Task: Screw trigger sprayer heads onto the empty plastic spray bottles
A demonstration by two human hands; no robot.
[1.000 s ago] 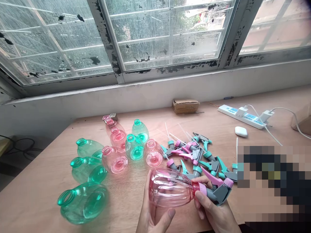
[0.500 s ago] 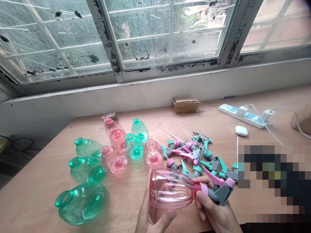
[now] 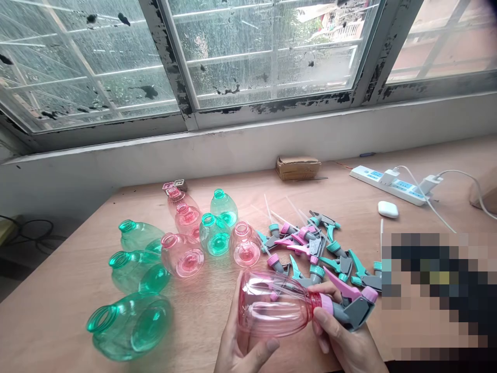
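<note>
A pink transparent spray bottle (image 3: 272, 305) lies sideways in my hands near the table's front edge. My left hand (image 3: 243, 349) wraps round its body from below, thumb across the front. My right hand (image 3: 344, 339) grips the pink collar and the pink-and-grey trigger head (image 3: 351, 305) at the bottle's neck. A thin tube shows inside the bottle. Behind my hands lies a heap of loose pink and teal trigger heads (image 3: 314, 248).
Several open green bottles (image 3: 130, 324) and pink bottles (image 3: 182, 254) lie on the wooden table (image 3: 58, 290) to the left. A cardboard box (image 3: 298, 168), a power strip (image 3: 392, 184) with chargers and a white case (image 3: 388, 209) sit further back. A blurred patch covers the lower right.
The bottle has turned slightly in my hands, and my right fingers have shifted on the collar. The view has drifted a little. Nothing else has moved.
</note>
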